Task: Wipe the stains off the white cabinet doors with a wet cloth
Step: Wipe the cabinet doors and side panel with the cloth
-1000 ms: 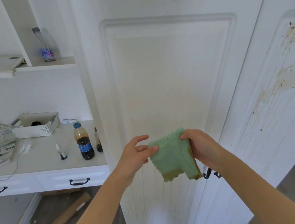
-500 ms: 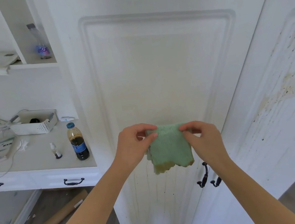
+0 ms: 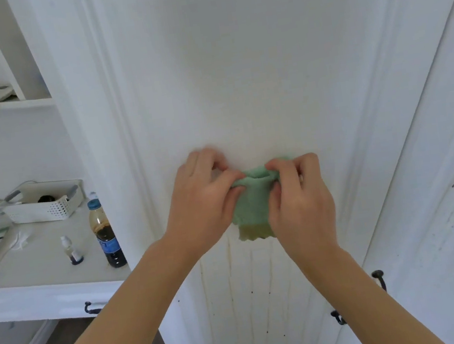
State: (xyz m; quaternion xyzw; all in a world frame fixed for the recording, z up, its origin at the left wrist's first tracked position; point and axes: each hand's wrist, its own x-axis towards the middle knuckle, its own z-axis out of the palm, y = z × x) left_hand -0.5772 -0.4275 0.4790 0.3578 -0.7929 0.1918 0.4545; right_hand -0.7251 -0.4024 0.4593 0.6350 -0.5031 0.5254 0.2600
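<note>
Both hands held the green cloth (image 3: 249,206) up in front of the middle white cabinet door (image 3: 263,64), just above where the brown drip streaks (image 3: 231,276) ran down its lower panel. The left hand (image 3: 203,201) pinched the cloth's upper left edge between thumb and curled fingers, and the right hand (image 3: 297,200) pinched the upper right edge the same way, with the top hem bunched between them. That two-handed pinch looked like a refolding of the cloth, probably to turn a cleaner face outward, since its hanging bottom edge was already stained yellowish brown. Whether the cloth touched the door could not be told.

The neighbouring door to the right (image 3: 442,200) carried dark specks and smears, so most of the wiping appeared to remain there. Dark metal handles (image 3: 379,278) sat low between the two doors.

On the counter to the left stood a bottle of dark liquid (image 3: 105,232) beside the door frame, a small dropper bottle (image 3: 71,250) near it, and a white perforated basket (image 3: 46,201) farther back.
</note>
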